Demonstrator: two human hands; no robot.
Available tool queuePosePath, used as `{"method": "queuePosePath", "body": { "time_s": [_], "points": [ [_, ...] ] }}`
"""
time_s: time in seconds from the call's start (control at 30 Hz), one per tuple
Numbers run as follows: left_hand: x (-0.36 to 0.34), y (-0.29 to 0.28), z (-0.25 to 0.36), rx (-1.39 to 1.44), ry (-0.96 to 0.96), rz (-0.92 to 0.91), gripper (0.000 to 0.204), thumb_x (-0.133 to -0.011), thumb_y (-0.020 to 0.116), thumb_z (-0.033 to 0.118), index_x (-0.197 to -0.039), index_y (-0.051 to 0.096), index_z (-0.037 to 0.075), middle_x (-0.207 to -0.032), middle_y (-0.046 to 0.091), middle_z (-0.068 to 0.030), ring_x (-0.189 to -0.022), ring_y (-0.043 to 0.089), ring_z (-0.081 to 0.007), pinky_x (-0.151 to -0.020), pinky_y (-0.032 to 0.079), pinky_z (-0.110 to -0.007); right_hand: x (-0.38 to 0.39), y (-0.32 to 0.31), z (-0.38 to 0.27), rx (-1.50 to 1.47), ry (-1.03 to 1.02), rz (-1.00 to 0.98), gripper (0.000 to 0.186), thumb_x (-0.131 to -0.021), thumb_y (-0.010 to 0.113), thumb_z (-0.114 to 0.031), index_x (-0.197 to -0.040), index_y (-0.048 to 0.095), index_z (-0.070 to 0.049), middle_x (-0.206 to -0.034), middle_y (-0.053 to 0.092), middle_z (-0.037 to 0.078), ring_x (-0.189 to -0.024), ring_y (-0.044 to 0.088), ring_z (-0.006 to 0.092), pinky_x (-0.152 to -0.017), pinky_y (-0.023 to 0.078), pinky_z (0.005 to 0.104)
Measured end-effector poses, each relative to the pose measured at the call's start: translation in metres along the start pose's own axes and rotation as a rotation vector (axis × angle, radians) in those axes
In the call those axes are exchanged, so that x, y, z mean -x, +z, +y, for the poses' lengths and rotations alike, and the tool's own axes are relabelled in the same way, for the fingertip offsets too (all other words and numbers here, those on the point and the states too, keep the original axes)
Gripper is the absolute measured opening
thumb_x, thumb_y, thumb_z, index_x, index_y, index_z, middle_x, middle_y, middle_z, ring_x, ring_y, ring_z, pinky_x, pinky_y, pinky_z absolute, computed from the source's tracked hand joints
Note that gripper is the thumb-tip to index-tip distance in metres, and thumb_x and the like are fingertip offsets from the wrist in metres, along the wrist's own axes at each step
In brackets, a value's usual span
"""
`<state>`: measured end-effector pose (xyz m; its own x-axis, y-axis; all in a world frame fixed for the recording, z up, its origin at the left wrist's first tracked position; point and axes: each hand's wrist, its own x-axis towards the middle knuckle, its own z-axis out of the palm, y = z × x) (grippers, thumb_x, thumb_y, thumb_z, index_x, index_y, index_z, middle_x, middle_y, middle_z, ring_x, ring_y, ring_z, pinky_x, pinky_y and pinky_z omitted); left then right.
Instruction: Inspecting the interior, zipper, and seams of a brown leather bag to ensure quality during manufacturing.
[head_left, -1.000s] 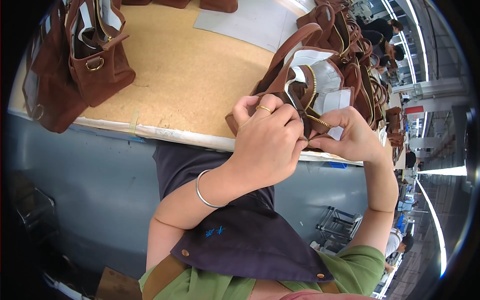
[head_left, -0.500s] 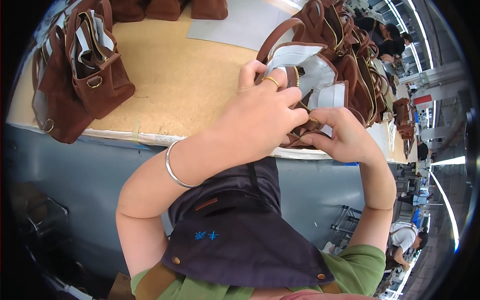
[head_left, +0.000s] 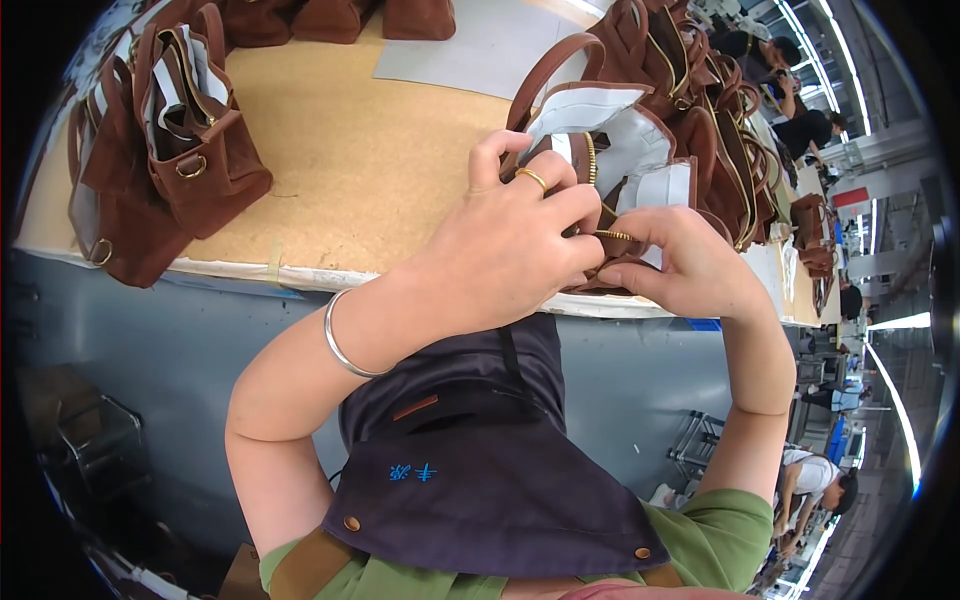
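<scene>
A brown suede handbag (head_left: 640, 170) with white paper stuffing and a gold zipper stands at the near edge of the table. My left hand (head_left: 505, 250), with a gold ring and a silver bangle on the wrist, grips the bag's near side by the zipper. My right hand (head_left: 690, 265) pinches the bag's zipper edge from the right, fingertips touching the left hand's.
The cork-topped table (head_left: 360, 170) carries two more brown bags (head_left: 170, 140) at the left and a row of bags (head_left: 720, 80) at the right. A grey sheet (head_left: 470, 50) lies at the back. Other people (head_left: 815, 490) work at the right, beyond the table's edge.
The view has shifted, so the bag and both hands sit higher and closer. My left arm has swung outward to the left while both hands stay on the bag's zipper.
</scene>
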<state>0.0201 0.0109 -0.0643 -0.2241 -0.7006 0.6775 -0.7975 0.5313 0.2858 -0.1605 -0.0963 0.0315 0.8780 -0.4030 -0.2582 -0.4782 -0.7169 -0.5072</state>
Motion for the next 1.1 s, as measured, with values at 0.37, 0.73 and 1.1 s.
{"method": "queuePosePath", "body": {
  "time_s": [0.37, 0.73, 1.1],
  "points": [
    [0.004, 0.007, 0.011, 0.097, -0.128, 0.053, 0.013, -0.073, 0.079, 0.018, -0.077, 0.068, 0.014, -0.105, 0.058, 0.0038, -0.111, 0.050, -0.0214, -0.105, 0.022, -0.056, 0.001, -0.002, -0.005, 0.043, -0.037, 0.011, 0.019, -0.077, 0.077, -0.012, -0.088, 0.068, 0.001, -0.076, 0.067, 0.019, -0.068, 0.063, 0.0366, -0.061, 0.050, 0.0388],
    [0.006, 0.007, 0.017, 0.208, -0.234, 0.121, 0.013, -0.070, 0.079, 0.011, -0.071, 0.066, 0.013, -0.105, 0.057, 0.0036, -0.111, 0.050, -0.0224, -0.103, 0.022, -0.055, 0.002, 0.007, -0.005, -0.084, -0.044, 0.127, 0.027, -0.076, 0.079, -0.010, -0.097, 0.066, 0.001, -0.079, 0.069, 0.014, -0.069, 0.069, 0.0257, -0.064, 0.053, 0.0329],
    [-0.021, -0.016, 0.008, 0.295, -0.266, -0.182, 0.011, -0.088, 0.066, 0.011, -0.097, 0.061, 0.012, -0.094, 0.065, -0.0003, -0.105, 0.057, -0.0239, -0.107, 0.023, -0.054, 0.008, -0.011, -0.008, -0.057, 0.013, 0.029, 0.030, -0.077, 0.082, -0.014, -0.097, 0.066, 0.001, -0.084, 0.069, 0.011, -0.074, 0.073, 0.0191, -0.066, 0.056, 0.0299]
  ]
}}
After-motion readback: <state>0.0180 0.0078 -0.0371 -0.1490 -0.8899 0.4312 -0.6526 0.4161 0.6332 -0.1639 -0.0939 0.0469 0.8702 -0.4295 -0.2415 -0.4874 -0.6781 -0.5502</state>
